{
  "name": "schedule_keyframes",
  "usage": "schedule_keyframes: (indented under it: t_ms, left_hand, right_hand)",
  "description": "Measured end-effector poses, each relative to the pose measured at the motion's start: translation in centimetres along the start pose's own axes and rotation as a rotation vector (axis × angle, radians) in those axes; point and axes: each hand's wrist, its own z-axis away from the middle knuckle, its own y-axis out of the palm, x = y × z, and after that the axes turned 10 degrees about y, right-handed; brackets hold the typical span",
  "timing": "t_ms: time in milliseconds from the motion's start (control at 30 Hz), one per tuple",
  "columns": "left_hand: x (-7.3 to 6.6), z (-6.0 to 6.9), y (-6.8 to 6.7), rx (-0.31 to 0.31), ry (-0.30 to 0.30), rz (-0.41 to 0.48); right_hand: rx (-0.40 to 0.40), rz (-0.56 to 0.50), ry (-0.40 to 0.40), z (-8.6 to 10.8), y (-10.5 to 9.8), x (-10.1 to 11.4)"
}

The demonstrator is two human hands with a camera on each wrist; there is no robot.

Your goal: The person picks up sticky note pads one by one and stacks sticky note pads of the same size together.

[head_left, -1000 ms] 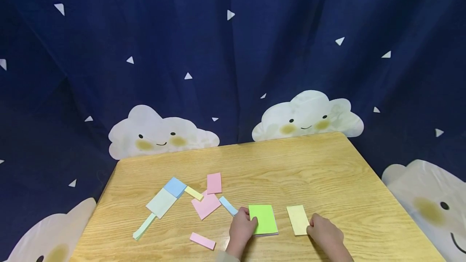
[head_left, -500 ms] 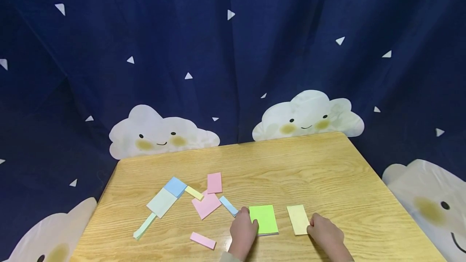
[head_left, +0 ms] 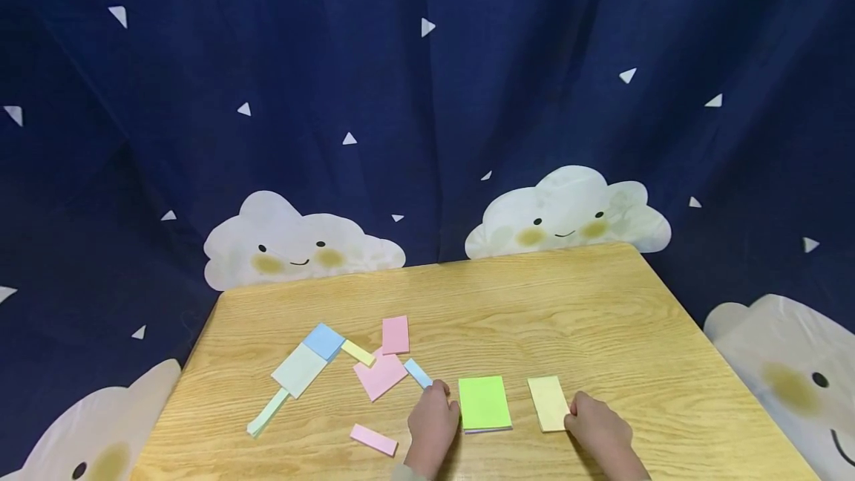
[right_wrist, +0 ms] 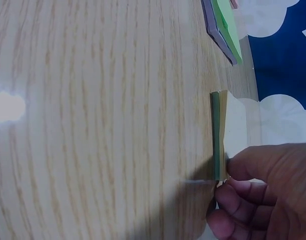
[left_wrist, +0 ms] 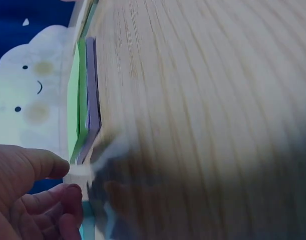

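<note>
The left hand (head_left: 433,424) is just left of the bright green pad (head_left: 484,403), which lies flat on a purple one. In the left wrist view a small gap separates the thumb of the left hand (left_wrist: 37,187) from the green pad (left_wrist: 77,100); its fingers are loosely bent and empty. Pinched at its lower right corner by the right hand (head_left: 599,429) is the pale yellow pad (head_left: 549,404). The right wrist view has the thumb of the right hand (right_wrist: 273,190) on top of the yellow pad (right_wrist: 235,125), with a dark green layer beneath.
On the wooden table (head_left: 534,303), left of the hands, lie a blue strip (head_left: 417,373), two pink pads (head_left: 395,335), a pink strip (head_left: 373,440), a yellow strip (head_left: 358,352), a blue pad (head_left: 323,341), a pale green pad (head_left: 299,370) and a green strip (head_left: 268,412). A dark blue curtain hangs behind.
The left hand has let go of the bright green pad and moved slightly left. The right hand keeps its pinch on the yellow pad.
</note>
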Motion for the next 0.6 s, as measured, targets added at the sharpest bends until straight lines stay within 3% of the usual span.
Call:
schedule_keyframes:
  t_ms: [200, 333, 600]
  left_hand:
    - [1.3, -0.1, -0.9, -0.059, 0.001, 0.016]
    - [2.0, -0.3, -1.4, -0.064, -0.012, 0.076]
    - [3.9, -0.7, -2.1, -0.073, -0.019, 0.066]
  right_hand:
    - [0.0, 0.004, 0.002, 0.1, -0.1, 0.1]
    - [-0.002, 0.004, 0.009, 0.1, -0.1, 0.1]
    - [-0.014, -0.001, 0.001, 0.1, -0.1, 0.1]
